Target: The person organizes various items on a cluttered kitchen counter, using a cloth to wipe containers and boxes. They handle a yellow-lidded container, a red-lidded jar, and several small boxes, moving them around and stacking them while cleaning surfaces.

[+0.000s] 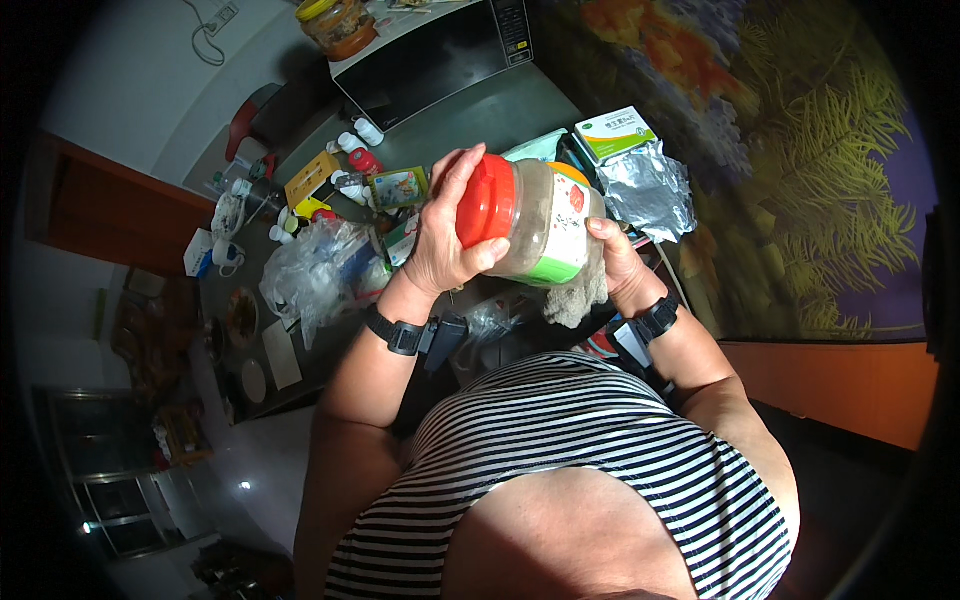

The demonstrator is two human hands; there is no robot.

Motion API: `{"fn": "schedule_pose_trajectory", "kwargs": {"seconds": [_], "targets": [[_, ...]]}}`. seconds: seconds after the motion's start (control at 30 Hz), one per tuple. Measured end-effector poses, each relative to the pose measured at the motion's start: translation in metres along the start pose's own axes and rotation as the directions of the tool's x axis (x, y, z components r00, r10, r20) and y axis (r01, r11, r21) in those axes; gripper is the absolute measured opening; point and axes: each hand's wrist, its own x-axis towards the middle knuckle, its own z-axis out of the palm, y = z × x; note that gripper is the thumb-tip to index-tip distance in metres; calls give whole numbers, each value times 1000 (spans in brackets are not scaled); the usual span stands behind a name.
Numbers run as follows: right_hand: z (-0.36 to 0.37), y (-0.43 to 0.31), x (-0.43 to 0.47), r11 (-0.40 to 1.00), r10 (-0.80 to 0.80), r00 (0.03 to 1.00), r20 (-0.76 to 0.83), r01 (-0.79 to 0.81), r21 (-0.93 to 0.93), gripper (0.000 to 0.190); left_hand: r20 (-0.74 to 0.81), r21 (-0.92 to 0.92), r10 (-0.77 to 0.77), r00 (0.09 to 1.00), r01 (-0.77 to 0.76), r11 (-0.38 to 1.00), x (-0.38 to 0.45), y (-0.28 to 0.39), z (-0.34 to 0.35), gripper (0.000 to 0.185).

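A clear plastic jar (536, 217) with a red screw lid (486, 201) lies tilted on its side in the air before my chest. Its white and green label (566, 229) bears writing. My left hand (448, 232) is wrapped round the lid, thumb below and fingers over the top. At the base end my right hand (621, 259) grips the jar, its thumb against the wall near the label. A grey cloth (576, 298) hangs under the jar beside my right palm; the fingers there are hidden.
Beneath my hands, the dark table (517, 101) carries a crumpled clear plastic bag (322, 262), several small bottles (367, 131) and a yellow box (311, 178). A microwave oven (427, 67) stands at the back. At right are a medicine box (613, 133) and silver foil packaging (645, 187).
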Motion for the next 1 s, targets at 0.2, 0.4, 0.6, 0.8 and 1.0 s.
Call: {"fn": "schedule_pose_trajectory", "kwargs": {"seconds": [0.2,0.4,0.6,0.8,1.0], "targets": [[9,-8,2,845,-223,974,33,211,-491,92,-20,-328,-385,923,358,874,4,8,8,79],[18,-7,1,807,-276,959,62,266,-527,101,38,-322,-454,890,441,838,12,13,4,72],[20,-5,-2,738,-372,926,65,337,-585,111,134,-271,-491,861,509,817,16,13,-5,83],[8,-14,-6,952,-182,983,-10,174,-252,91,171,-29,-155,973,162,986,14,16,-23,116],[-3,-13,-4,976,-84,996,37,89,-199,89,355,81,-107,929,84,993,15,27,-27,117]]}}
